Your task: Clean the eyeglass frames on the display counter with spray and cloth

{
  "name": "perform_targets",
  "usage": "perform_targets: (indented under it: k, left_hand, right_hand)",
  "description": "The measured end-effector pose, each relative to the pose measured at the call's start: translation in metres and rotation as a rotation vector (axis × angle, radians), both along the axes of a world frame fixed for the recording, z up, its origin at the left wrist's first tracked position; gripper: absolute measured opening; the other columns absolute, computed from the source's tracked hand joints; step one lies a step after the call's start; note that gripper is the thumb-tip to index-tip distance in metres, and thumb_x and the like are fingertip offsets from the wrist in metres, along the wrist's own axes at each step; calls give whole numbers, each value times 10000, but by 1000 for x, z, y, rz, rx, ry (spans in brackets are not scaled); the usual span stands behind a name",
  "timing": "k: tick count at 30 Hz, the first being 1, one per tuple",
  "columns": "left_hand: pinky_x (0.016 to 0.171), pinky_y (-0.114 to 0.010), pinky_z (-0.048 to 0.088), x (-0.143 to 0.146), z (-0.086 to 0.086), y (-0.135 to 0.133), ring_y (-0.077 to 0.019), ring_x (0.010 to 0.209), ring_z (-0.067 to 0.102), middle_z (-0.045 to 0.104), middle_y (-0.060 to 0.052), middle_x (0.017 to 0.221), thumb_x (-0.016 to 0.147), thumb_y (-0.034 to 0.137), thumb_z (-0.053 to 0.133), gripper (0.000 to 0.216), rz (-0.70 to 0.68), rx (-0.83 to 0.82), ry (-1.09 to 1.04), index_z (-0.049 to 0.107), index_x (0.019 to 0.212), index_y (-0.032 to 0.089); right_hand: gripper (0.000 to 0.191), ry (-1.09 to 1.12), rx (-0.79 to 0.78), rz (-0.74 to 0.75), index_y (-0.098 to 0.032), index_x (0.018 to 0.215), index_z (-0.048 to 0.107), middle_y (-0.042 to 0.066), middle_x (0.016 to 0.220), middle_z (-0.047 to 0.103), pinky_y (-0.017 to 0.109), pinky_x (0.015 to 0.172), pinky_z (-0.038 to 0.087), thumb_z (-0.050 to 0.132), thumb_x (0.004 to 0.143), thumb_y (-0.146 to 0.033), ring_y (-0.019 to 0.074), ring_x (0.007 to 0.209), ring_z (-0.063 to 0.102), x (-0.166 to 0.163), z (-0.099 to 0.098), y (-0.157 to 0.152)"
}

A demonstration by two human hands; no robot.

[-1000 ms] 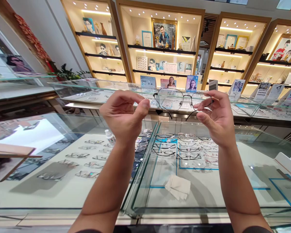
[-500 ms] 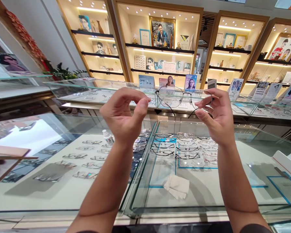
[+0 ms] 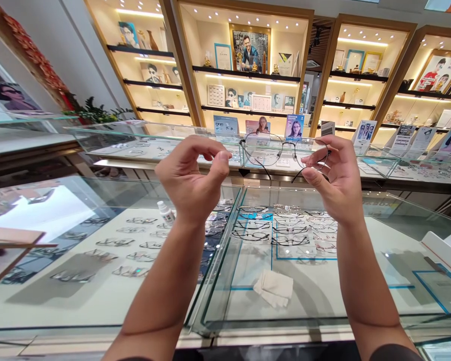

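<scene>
Holding a thin dark wire-rimmed pair of glasses [image 3: 281,153] up at eye level, I pinch its outer end between the thumb and fingers of my right hand [image 3: 332,175], at about one o'clock from my view's centre. The temples hang open below the lenses. My left hand [image 3: 190,175] sits at eleven o'clock, just beside the frame's other end, thumb and fingertips curled close together; I cannot tell whether they touch the metal. I judge the frame very light, springy and easily bent, the lenses prone to smudges, so the hinge corners and rim edges are the places to hold, never the glass. Below, at six o'clock, a white cloth [image 3: 273,288] lies on the glass counter [image 3: 361,311]; a small dropper bottle [image 3: 166,211] stands at eight o'clock, rows of frames inside the case.
</scene>
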State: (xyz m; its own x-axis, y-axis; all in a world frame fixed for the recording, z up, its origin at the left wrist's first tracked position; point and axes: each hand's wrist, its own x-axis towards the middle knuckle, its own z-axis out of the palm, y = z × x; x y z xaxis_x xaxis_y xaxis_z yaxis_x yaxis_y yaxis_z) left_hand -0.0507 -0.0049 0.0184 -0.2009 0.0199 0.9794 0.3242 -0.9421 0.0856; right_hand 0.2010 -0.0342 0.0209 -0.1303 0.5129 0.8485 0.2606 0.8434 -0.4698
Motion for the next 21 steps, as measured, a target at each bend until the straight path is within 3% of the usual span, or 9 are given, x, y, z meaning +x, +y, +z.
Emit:
perform_targets:
  k: [10,19,21]
  left_hand:
    - [592,-398,410,-5,-1,1,-157,618,536,590,24,670,941,379,704,157,30,-24,12,675,801,315]
    - [529,-355,358,4,-5,1,-129,531,451,490,30,599,969,460,688,368,9,-11,-48,555,697,250]
    - [560,-349,394,6,-5,-1,-141,600,536,567,22,678,913,513,753,327,24,13,-34,608,767,258]
  right_hand:
    - [527,-26,41,-5,-410,1362,516,18,1080,606,453,941,619,739,912,-569,210,989,674,1,-2,3]
    - [527,-17,35,-21,-391,1354,519,16,1047,615,463,935,618,743,910,-568,214,985,678,1,-1,2]
    - [527,-23,34,-27,-390,1356,520,16,1039,616,463,929,620,745,911,-560,215,984,678,1,-1,2]
